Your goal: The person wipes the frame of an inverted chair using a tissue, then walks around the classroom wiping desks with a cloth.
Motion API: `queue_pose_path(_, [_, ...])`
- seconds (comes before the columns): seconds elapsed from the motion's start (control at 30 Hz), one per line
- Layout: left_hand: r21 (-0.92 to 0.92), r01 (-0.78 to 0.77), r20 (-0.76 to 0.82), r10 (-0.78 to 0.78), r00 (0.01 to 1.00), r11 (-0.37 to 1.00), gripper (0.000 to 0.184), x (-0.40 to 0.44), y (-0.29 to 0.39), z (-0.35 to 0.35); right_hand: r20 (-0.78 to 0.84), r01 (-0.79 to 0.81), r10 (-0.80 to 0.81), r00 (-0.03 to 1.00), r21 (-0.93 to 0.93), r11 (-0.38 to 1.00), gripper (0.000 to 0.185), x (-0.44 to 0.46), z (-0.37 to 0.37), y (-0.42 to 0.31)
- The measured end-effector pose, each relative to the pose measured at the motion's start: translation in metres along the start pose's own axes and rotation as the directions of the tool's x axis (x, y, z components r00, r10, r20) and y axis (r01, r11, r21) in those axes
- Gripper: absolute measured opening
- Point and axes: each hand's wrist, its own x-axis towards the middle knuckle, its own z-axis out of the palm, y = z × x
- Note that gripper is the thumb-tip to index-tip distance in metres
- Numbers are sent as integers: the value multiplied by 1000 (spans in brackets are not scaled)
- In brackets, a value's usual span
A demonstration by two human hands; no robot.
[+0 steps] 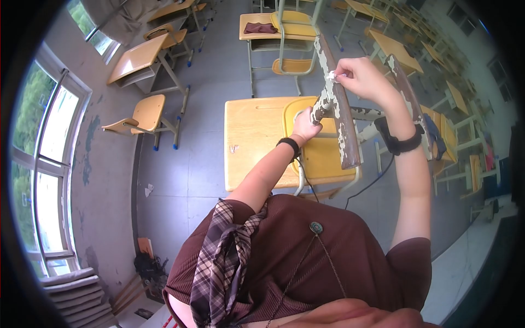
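Raised above a desk is a wooden frame (pixel 344 128) with brown paint flaking off to white patches; its long bar slants through the middle of the view, and a second upright stands to the right. My left hand (pixel 307 127) is wrapped round a short end that juts from the long bar. Against the bar's upper part, my right hand (pixel 361 79) pinches a small white scrap (pixel 332 75); whether it is paper or loose paint I cannot make out. Both wrists wear black bands with cables.
Beneath the frame are a wooden desk (pixel 249 147) and a yellow chair (pixel 322 164). Another desk (pixel 262 37) ahead bears a dark red cloth (pixel 259 28). A chair (pixel 147 113) stands left by the windows. Rows of desks fill the right side.
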Motion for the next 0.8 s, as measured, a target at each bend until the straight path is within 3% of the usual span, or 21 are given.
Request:
queue_pose_path(0.27, [-26,-41,-13,41,999,999,33,-2,0,-2,29,-124,120,992,186,975,11,-49,2,-23])
queue_pose_path(0.37, [-13,-24,10,24,1000,1000,34,-3,2,-4,28,-78,75,997,164,983,11,-65,0,-35])
queue_pose_path(0.57, [-11,105,85,-103,991,994,41,-10,16,-13,-11,-64,69,998,239,969,10,-90,4,-45])
queue_pose_path(0.67, [-157,-91,74,103,992,983,56,-23,-25,-9,-65,-34,50,997,232,972,10,-93,7,-44])
queue_pose_path(0.77, [200,-116,169,83,982,973,68,-61,-58,-40,-104,-20,55,993,312,950,10,-93,14,-37])
queue_pose_path(0.8, [244,-103,301,25,953,964,67,-74,-74,-56,-100,-29,62,993,302,953,10,-93,15,-36])
